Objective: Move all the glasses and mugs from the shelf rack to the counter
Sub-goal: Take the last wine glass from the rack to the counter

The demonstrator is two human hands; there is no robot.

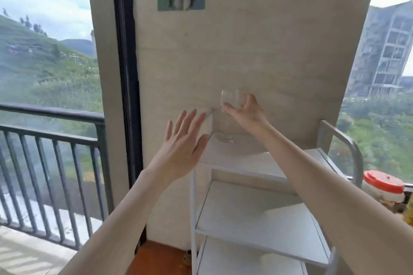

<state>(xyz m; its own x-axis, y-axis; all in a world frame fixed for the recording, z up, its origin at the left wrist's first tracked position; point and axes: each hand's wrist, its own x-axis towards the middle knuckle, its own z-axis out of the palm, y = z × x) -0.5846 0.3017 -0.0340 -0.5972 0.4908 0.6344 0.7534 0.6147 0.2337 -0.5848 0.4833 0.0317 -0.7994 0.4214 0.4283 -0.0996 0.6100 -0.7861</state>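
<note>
- Daylight from a balcony window on one side and a pale wall ahead frame the white shelf rack, which stands against that wall.
- On the rack's top shelf, near the back left corner, stands one clear stemmed glass, upright, foot on the shelf. I see no other glass or mug on the shelves in view; the lower ones look bare.
- My right hand is at the bowl of the glass, fingers curled round its lower right side but spread; I cannot tell for certain that they have closed on it, and the foot looks as if it rests on the shelf.
- My left hand hovers flat and spread just left of the rack's corner, holding nothing.
- A red-lidded jar sits beyond the rack's metal handle on the right; no bench shows from here.
- Step in hand, as I judge it: taking hold of what seems the last glass.
- Next calls for a firm wrap round the bowl, a straight lift clear of the shelf, then a turn toward the bench, keeping the glass upright.
</note>
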